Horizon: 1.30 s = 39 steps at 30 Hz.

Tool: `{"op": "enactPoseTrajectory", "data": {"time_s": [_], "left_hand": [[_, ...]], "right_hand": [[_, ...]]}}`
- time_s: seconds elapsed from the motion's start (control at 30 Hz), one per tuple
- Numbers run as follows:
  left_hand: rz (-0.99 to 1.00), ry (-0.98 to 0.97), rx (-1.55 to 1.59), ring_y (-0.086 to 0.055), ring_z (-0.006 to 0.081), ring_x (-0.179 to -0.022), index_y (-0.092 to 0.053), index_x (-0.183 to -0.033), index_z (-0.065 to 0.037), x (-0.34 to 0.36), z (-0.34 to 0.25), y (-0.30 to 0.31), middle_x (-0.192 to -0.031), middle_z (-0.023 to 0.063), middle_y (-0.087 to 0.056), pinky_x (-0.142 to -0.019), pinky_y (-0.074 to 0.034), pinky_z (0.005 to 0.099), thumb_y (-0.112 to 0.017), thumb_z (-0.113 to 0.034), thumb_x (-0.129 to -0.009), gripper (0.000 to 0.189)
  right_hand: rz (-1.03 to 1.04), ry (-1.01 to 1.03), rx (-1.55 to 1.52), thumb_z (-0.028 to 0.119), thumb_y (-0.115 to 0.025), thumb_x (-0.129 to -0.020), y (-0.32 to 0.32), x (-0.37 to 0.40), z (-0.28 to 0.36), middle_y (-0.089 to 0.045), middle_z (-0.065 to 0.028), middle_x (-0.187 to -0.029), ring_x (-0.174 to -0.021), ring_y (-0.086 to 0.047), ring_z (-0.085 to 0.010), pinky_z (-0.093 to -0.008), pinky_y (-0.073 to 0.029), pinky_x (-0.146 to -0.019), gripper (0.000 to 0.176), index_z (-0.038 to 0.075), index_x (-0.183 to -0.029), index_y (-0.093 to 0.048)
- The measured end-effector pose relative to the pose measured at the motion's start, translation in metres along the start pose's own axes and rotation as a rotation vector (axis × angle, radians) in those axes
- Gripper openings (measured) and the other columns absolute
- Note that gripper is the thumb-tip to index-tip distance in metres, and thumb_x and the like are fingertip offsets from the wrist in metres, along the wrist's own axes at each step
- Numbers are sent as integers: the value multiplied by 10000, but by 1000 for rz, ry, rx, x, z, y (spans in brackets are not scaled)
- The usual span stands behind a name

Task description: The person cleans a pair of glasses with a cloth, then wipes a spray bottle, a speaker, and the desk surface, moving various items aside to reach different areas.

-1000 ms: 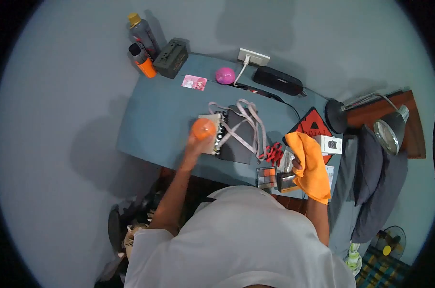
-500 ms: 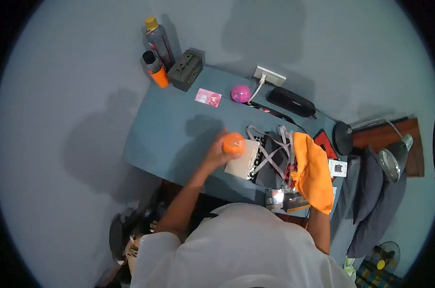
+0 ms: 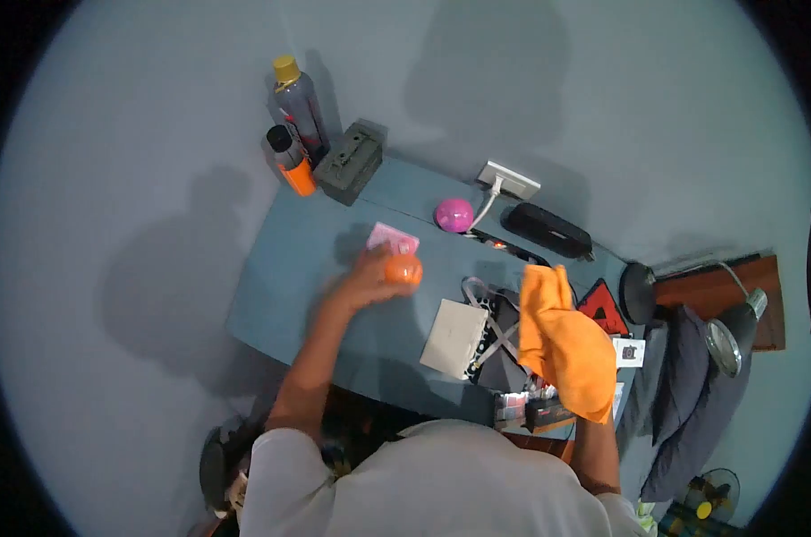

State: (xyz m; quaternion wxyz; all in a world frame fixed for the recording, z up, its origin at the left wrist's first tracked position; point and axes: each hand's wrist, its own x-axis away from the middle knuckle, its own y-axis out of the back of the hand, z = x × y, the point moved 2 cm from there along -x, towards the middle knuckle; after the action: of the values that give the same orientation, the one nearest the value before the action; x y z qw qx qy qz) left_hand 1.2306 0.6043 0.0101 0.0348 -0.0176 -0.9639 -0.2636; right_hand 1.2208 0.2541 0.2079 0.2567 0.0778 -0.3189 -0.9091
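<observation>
My left hand point(image 3: 362, 279) is closed around a shiny, round orange object point(image 3: 403, 269), held above the left part of the desk. Just beyond it lies a pink picture card point(image 3: 394, 237), partly covered by the hand. On the right, an orange cloth point(image 3: 568, 345) hangs over my right hand and moves with it; the fingers themselves are hidden under the fabric. Beneath and beside the cloth are a bag with grey straps point(image 3: 504, 345) and a cream-coloured flat item point(image 3: 454, 337), perhaps a notebook.
A round pink object point(image 3: 454, 215), a wall socket point(image 3: 509, 180) with a white plug and a black speaker point(image 3: 548, 231) are along the back. A metal box point(image 3: 352, 164), an orange bottle point(image 3: 296, 170) and a spray can point(image 3: 300, 107) stand back left. A lamp point(image 3: 726, 345) is at right.
My left hand has moved left with the round orange object, toward the pink card. The cloth over my right hand has shifted left over the strapped bag. The view has tilted slightly.
</observation>
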Motion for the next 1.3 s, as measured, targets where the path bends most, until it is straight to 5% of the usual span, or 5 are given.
{"op": "enactPoseTrajectory", "data": {"time_s": [0.2,0.27,0.43,0.57,1.3], "left_hand": [[155,-39,16,-380,286,-1238,-575,-1148,-103,106,-38,-35,-1277,109,-483,-1068,-237,452,-782,-403,-673,599],[216,-85,55,-356,314,-1260,-519,-1219,-91,122,-64,-42,-1305,127,-459,-1089,-199,444,-788,-406,-665,692],[108,-95,160,-326,337,-1290,-415,-1301,-69,137,-48,-62,-1336,136,-436,-1091,-213,438,-805,-330,-647,804],[-157,-102,243,-373,336,-1268,-407,-1299,-58,140,-41,-23,-1335,145,-438,-1072,-259,437,-815,-269,-621,820],[-1120,117,803,-517,168,-1035,-462,-1190,7,282,9,-48,-1178,98,-485,-863,-445,300,-804,-358,-632,749]], "right_hand": [[-27,345,624,175,-630,-768,-55,-128,112,-608,-86,-811,-729,-591,-312,-397,-463,-624,338,104,-1094,-574],[46,-175,-621,208,-591,-816,-95,-194,61,-601,-78,-911,-851,-594,-297,-423,-453,-668,365,116,-1163,-524],[-195,-98,976,297,-508,-884,-206,-310,3,-358,-129,-1396,-1340,-268,-294,-537,-325,-991,553,90,-1375,-360],[-88,-153,1041,356,-369,-925,-263,-338,-22,-241,-161,-1481,-1390,-171,-309,-560,-140,-1090,613,-18,-1401,-277],[54,530,767,502,-429,-900,-388,-180,32,-227,-311,-1431,-1358,-177,-427,-590,-152,-1067,770,-84,-1375,-271]]}}
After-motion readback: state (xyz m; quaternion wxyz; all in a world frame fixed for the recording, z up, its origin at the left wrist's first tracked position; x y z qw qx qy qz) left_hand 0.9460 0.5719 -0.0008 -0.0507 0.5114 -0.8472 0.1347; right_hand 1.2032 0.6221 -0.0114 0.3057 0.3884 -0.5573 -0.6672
